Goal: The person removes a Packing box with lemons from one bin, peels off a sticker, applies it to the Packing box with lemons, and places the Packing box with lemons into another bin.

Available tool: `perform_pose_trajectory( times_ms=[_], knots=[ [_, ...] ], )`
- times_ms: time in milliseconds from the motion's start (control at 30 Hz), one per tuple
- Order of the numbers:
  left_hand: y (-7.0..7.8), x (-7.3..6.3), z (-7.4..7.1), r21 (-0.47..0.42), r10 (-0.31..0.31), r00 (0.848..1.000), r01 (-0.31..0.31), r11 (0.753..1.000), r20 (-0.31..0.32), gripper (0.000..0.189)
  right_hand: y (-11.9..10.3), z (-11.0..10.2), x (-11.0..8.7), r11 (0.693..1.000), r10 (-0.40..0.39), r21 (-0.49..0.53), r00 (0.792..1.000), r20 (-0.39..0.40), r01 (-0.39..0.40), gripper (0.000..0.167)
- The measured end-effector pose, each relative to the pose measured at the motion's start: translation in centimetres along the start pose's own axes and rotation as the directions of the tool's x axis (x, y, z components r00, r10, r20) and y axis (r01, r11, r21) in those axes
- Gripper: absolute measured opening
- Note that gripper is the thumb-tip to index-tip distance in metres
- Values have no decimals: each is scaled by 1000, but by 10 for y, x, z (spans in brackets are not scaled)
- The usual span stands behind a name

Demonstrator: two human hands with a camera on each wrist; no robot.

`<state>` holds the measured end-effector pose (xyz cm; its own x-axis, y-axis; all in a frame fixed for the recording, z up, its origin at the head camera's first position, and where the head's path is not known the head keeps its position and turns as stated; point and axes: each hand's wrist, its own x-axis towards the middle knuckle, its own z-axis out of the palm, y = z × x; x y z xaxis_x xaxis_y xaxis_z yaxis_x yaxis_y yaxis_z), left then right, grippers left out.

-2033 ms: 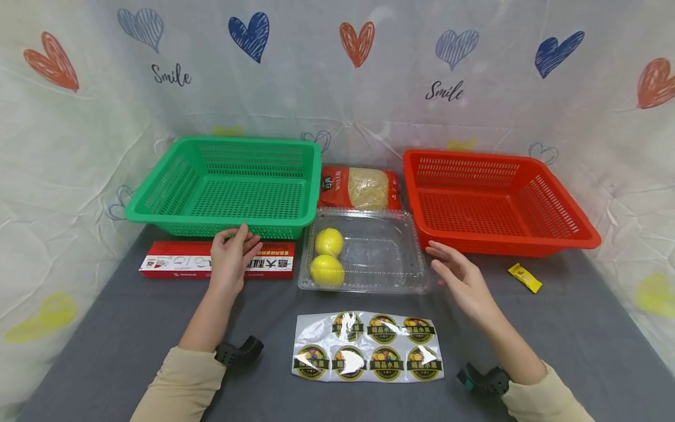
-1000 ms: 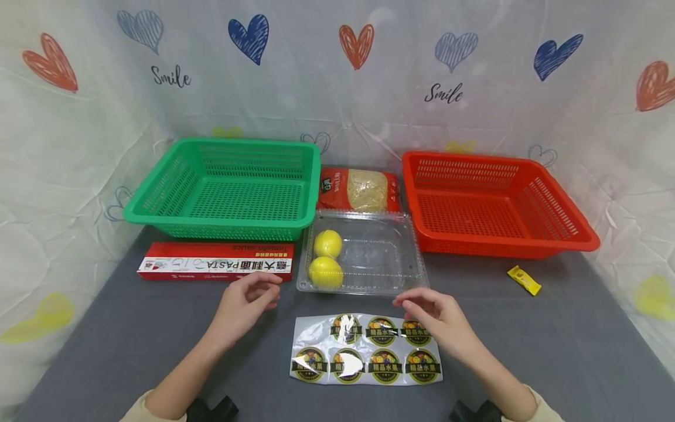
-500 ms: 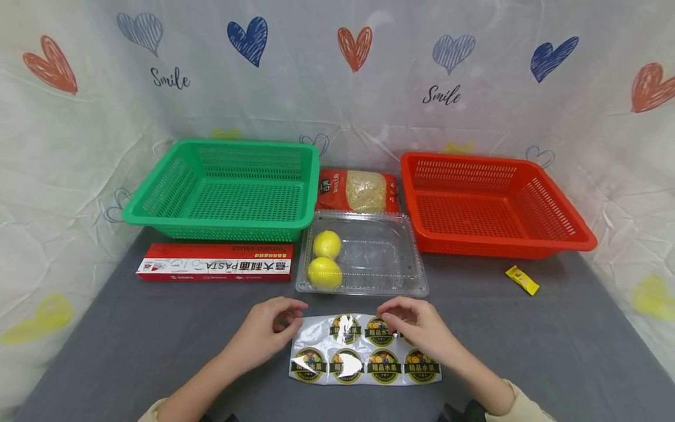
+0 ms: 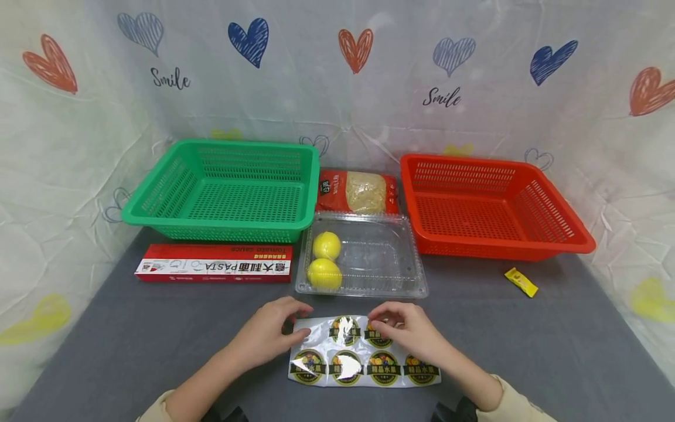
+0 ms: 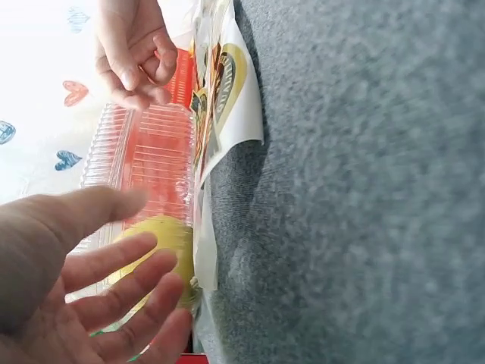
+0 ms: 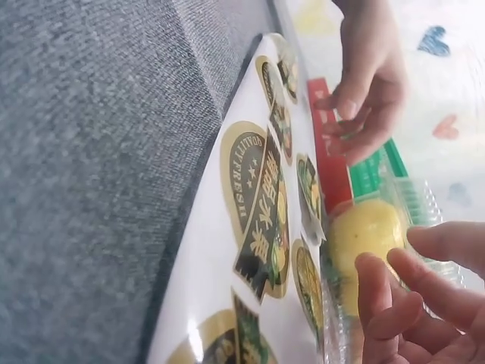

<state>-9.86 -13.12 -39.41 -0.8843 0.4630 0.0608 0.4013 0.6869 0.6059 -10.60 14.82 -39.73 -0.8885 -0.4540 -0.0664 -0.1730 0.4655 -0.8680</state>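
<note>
A sheet of round fruit stickers (image 4: 345, 370), white with black and gold labels, lies on the grey table. My left hand (image 4: 269, 333) hovers by its left end, and in the left wrist view the left hand (image 5: 106, 280) has its fingers loosely spread, holding nothing. Over the upper right part of the sheet is my right hand (image 4: 413, 331), covering some labels. The right wrist view shows that right hand (image 6: 424, 303) with fingers loosely bent and nothing gripped. Behind the sheet, a clear plastic box (image 4: 377, 264) contains two yellow round fruits (image 4: 324, 274).
A green basket (image 4: 221, 225) stands at the back left, a red basket (image 4: 506, 249) at the back right. A red pasta box (image 4: 213, 264) lies before the green one. Between the baskets lies a red food packet (image 4: 364, 190). A small yellow packet (image 4: 521, 282) lies at right.
Both hands have come back from near the baskets and inward to the sticker sheet. The left moved right and nearer, the right moved left and nearer. Sheet, box and fruits stay in place.
</note>
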Motion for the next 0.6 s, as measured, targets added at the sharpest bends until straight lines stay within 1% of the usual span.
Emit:
perform_pose_trajectory(
  times_ms=[67, 133, 233, 400, 600],
  knots=[
    [2, 1, 0, 63, 40, 998, -43, 997, 44, 36, 0, 1, 2, 1000, 3, -4, 1000, 11, -3, 18],
    [3, 2, 1, 117, 83, 993, -92, 989, 79, 42, -1, 3, 4, 1000, 13, -18, 1000, 21, -12, 17],
    [6, 2, 4, 183, 132, 986, -149, 972, 103, 48, -2, 6, 6, 999, 24, -36, 999, 37, -23, 14],
    [10, 5, 9, 245, 152, 981, -178, 953, 123, 51, -2, 9, 10, 996, 45, -74, 998, 36, -43, 12],
    [12, 9, 12, 268, 152, 975, -192, 944, 164, 52, 0, 12, 15, 996, 41, -82, 998, 51, -37, 11]
  ],
)
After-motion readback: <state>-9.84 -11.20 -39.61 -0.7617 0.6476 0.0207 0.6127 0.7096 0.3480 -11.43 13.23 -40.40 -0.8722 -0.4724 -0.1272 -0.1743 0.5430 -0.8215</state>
